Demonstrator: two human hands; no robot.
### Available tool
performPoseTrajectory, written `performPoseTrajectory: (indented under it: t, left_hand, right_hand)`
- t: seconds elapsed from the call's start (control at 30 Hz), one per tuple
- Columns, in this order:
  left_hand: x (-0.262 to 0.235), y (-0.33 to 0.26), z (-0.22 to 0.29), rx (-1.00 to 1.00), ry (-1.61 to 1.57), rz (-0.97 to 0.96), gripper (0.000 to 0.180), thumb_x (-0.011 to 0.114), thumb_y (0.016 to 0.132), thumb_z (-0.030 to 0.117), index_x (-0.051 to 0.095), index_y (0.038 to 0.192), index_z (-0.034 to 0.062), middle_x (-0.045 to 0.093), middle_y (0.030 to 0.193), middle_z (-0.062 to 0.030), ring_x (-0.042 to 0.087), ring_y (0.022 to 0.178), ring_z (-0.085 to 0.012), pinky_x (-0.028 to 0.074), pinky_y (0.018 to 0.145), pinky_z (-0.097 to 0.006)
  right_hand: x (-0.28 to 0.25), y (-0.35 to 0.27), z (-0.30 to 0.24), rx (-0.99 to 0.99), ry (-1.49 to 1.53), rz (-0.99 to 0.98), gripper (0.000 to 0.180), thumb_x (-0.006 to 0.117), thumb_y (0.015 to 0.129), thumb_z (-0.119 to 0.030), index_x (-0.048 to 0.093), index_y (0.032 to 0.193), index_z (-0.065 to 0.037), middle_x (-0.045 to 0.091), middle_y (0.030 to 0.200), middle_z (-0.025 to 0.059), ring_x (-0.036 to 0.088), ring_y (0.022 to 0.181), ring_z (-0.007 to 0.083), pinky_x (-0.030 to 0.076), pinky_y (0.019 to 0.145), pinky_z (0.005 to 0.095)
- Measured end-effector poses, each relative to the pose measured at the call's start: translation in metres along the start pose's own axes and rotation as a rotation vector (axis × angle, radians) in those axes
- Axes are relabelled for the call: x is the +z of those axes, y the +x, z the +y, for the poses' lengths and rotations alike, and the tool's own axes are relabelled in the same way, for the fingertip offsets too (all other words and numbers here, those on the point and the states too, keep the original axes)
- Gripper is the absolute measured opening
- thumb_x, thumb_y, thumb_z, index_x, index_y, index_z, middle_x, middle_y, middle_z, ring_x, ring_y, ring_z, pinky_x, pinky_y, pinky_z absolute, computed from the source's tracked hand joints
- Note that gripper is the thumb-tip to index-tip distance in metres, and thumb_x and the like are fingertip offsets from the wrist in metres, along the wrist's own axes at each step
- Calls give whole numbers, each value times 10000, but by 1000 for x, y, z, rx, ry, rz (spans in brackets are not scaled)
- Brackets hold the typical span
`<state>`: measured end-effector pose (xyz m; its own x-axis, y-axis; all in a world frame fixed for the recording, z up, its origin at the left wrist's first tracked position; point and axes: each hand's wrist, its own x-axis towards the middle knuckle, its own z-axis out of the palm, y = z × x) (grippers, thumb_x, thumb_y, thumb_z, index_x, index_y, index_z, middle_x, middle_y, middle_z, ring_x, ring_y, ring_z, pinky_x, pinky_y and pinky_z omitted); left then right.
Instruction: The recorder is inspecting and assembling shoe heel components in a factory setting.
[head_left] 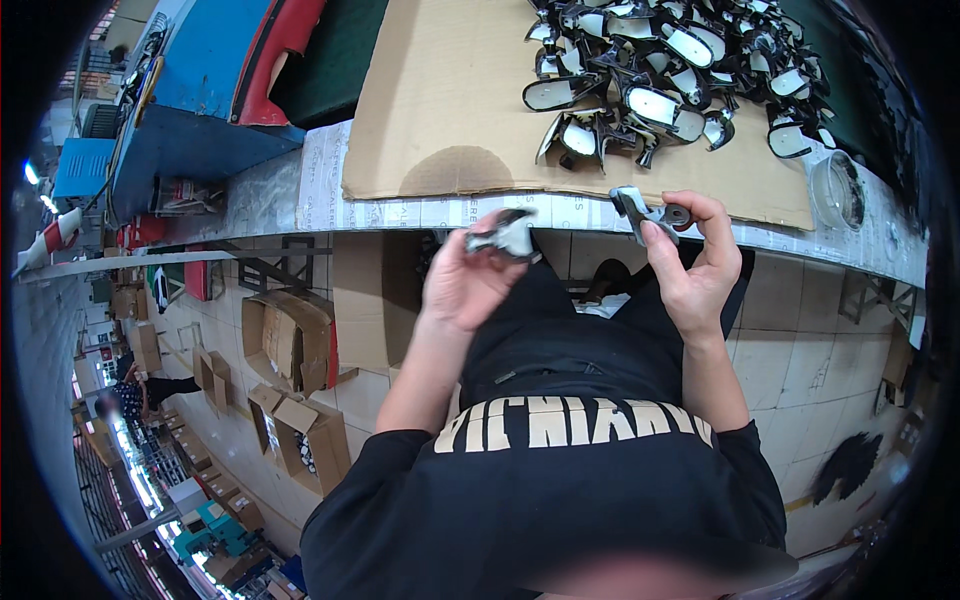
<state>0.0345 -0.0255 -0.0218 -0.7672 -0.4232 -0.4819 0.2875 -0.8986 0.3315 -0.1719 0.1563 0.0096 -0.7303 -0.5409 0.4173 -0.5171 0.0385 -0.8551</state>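
Observation:
My left hand (463, 280) is closed on a small black-and-white shoe piece (513, 238), slightly blurred, just off the near edge of the table. To the right, my right hand (697, 265) pinches a grey, metallic-looking tool (636, 212) between thumb and fingers. A dark round part shows at the tool's end near the fingertips; its exact kind I cannot make out. The two hands are apart. Beyond them lies a heap of glossy black shoe pieces (655, 105) with white, rounded insides, resemblant of heel parts, spread over a cardboard sheet (440, 100).
A clear round tub or tape roll (838, 190) sits at the table's right. A blue box-like unit (205, 150) with a red piece (262, 70) stands at left. Open cartons (290, 345) are on the tiled floor, lower left. Another person (145, 390) is far left.

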Motion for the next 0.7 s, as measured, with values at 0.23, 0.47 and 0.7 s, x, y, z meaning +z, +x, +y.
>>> performPoseTrajectory:
  t: [0.23,0.47,0.7]
  left_hand:
    - [-44,-39,101,642,1621,374,146,705,907,54,777,1010,-20,748,986,-81,672,886,-128,516,822,-255]
    - [32,35,51,830,1555,-27,231,748,906,95,750,1107,-19,729,982,-88,691,910,-147,544,834,-272]
    - [64,176,45,1014,1881,133,325,746,898,269,767,1148,64,747,971,-144,715,876,-253,549,814,-348]
  right_hand:
    - [-1,4,9,82,51,11,321,806,790,-59,690,1088,-45,657,921,45,558,848,166,466,785,298]
    - [6,2,4,60,76,0,323,809,793,-65,689,1093,-49,653,916,47,550,841,164,465,790,296]
    - [-6,-13,3,120,51,8,308,809,795,-71,685,1075,-44,650,909,49,566,850,167,471,785,296]
